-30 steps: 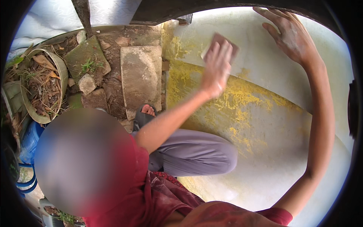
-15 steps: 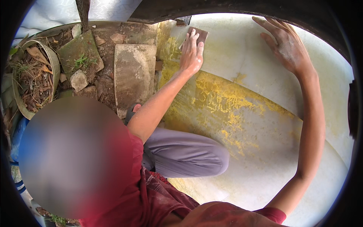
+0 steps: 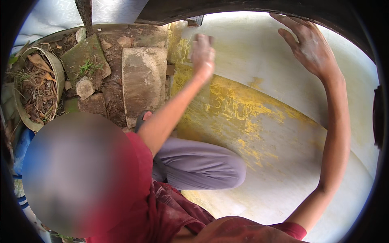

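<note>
My left hand (image 3: 202, 56), blurred by motion, is on a small brown abrasive-looking sheet (image 3: 210, 39) at the upper left of a large pale, curved panel (image 3: 275, 166). Yellow, patchy coating (image 3: 227, 97) covers part of the panel below that hand, along a curved seam. My right hand (image 3: 308, 48) rests spread at the upper right of the panel, fingertips by its dark top edge, with whitish dust on the skin and nothing visible in it.
To the left lie stone slabs (image 3: 144, 85), dirt, broken pieces and a tub of dry leaves (image 3: 40, 85). A blue container (image 3: 22, 150) is behind a blurred area. A dark beam (image 3: 170, 12) crosses the top, beside a post (image 3: 84, 16). My bent leg (image 3: 202, 166) is below.
Since a second ago my left hand has moved up and leftward with the brown sheet. In the last half second it has shifted only slightly. My right hand stays on the panel.
</note>
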Motion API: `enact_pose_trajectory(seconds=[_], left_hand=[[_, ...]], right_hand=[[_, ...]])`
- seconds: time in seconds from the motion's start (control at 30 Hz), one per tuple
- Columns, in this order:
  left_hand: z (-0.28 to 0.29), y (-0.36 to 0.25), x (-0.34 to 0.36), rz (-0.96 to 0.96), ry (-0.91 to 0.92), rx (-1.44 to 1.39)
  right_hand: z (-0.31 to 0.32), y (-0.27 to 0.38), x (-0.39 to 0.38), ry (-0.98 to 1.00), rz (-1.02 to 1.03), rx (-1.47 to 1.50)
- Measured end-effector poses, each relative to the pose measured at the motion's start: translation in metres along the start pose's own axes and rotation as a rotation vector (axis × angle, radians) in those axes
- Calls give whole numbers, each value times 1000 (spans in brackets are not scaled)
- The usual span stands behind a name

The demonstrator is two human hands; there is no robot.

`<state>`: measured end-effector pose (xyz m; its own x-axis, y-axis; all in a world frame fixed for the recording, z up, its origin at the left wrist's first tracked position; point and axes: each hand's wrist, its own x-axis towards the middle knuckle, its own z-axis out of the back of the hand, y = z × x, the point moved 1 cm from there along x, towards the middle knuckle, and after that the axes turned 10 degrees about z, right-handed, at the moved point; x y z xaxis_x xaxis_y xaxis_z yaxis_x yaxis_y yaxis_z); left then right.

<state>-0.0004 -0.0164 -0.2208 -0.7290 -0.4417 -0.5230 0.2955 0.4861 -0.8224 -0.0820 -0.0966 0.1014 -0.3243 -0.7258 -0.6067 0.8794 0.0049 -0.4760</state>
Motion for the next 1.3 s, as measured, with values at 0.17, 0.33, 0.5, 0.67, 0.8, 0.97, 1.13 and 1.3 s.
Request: enact_pose_trajectory(seconds=[0.17, 0.33, 0.5, 0.67, 0.8, 0.97, 1.13, 1.3], left_hand=[[-5, 3, -12, -192, -8, 143], [26, 67, 79, 172, 9, 153], [-8, 6, -19, -35, 93, 212], [30, 85, 120, 211, 120, -81], [-7, 46, 40, 71, -42, 167], [-24, -33, -82, -345, -48, 245], [6, 6, 11, -70, 93, 59], [-33, -61, -104, -555, -44, 259]], right_hand=[[-16, -9, -6, -52, 67, -95], [-2, -11, 7, -10, 82, -39], [-15, -8, -9, 5, 26, -84], [9, 2, 4, 34, 190, -3], [14, 7, 6, 86, 61, 142], [0, -9, 6, 37, 162, 53], [7, -20, -23, 15, 275, -116], [53, 2, -71, 3, -61, -126]])
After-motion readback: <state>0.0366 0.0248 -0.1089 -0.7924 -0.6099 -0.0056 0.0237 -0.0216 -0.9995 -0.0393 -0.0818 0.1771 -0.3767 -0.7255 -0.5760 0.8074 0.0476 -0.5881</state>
